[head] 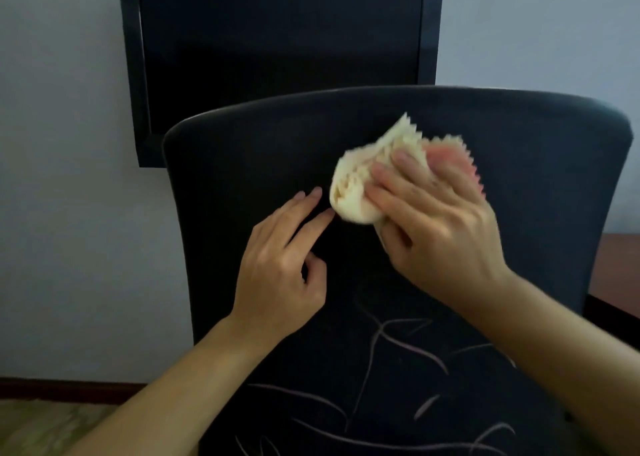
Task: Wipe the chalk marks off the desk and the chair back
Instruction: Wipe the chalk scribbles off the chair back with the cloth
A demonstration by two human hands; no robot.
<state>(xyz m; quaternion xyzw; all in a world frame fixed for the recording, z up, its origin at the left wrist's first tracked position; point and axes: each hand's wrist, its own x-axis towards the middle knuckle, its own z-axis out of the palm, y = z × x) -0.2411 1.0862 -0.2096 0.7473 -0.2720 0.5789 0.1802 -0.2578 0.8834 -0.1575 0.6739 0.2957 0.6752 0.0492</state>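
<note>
The big dark cloth chair back has pale chalk lines below both hands. The right hand grips a bunched cream cloth; rub downward, pressing hard. The left hand rests open, steadying it.

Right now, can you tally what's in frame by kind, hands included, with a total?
Hands: 2, left hand resting on the chair back, right hand gripping the cloth
Cloth: 1
Chair back: 1, chalk lines still on its lower part
Dark panel: 1
Desk: 1
Total: 6
</note>
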